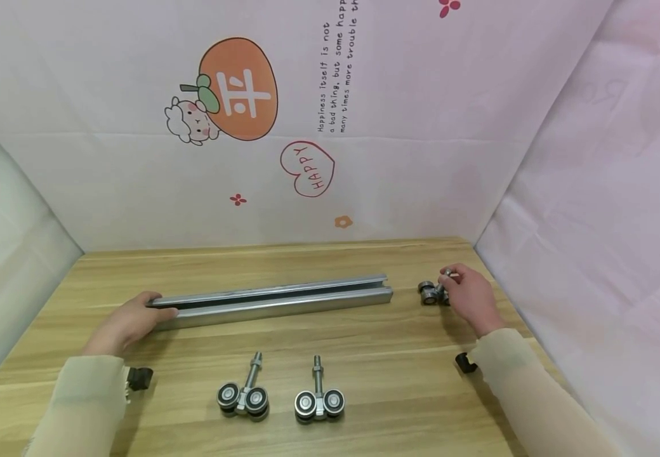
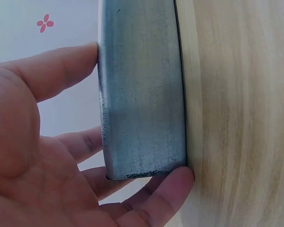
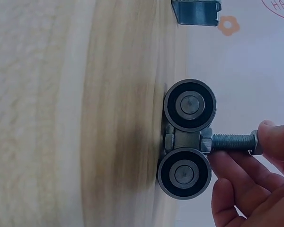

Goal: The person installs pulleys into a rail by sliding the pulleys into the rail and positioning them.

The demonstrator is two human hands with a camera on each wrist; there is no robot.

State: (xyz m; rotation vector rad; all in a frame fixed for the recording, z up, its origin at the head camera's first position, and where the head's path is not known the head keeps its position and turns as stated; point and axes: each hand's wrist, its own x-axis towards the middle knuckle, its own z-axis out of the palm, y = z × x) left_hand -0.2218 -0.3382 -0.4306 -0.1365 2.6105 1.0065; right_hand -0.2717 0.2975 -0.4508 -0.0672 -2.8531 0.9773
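A metal C-shaped rail [image 1: 284, 308] lies across the table with its slot facing up. My left hand [image 1: 132, 320] grips the rail's left end. In the left wrist view, the thumb touches the rail's upper edge and the fingers [image 2: 177, 189] curl about its end. Off the rail's right end, a roller trolley [image 3: 187, 142] stands with its wheels at the tabletop and its bolt upward. My right hand [image 1: 469, 298] pinches that bolt near its nut. Two more roller trolleys, one left [image 1: 244, 397] and one right [image 1: 318, 401], lie in front of the rail, bolts pointing away from me.
The wooden table [image 1: 398, 381] meets a printed white cloth backdrop [image 1: 393, 178] at the back. Cloth walls stand on the left and right [image 1: 610, 222]. A gap separates the rail's right end from the trolley in my right hand.
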